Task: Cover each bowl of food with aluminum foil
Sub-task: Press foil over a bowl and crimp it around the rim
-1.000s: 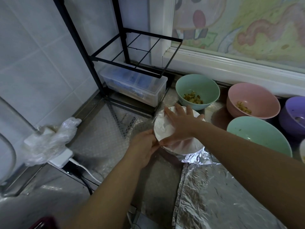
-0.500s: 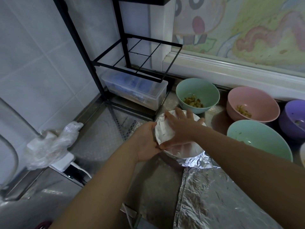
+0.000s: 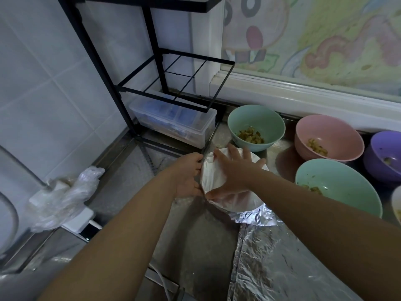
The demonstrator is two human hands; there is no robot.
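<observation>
A foil-covered bowl [image 3: 211, 177] stands on the steel counter in the middle of the view. My right hand [image 3: 235, 170] lies flat on its foil top with fingers spread. My left hand [image 3: 187, 174] curls round the bowl's left rim and grips the foil edge there. A long strip of aluminum foil [image 3: 275, 257] runs from under the bowl toward me. Uncovered bowls with food sit behind and right: a green bowl [image 3: 256, 124], a pink bowl [image 3: 327, 135], a larger green bowl [image 3: 338, 187] and a purple bowl [image 3: 384, 155].
A black wire rack [image 3: 173, 83] stands at the back left over a clear plastic box [image 3: 173, 124]. A crumpled plastic glove [image 3: 63, 196] lies on a white block at the left. A window sill [image 3: 303, 98] runs behind the bowls.
My left hand has slid farther up along the bowl's left rim. My right hand stays pressed on the foil top, shifted slightly toward the far side.
</observation>
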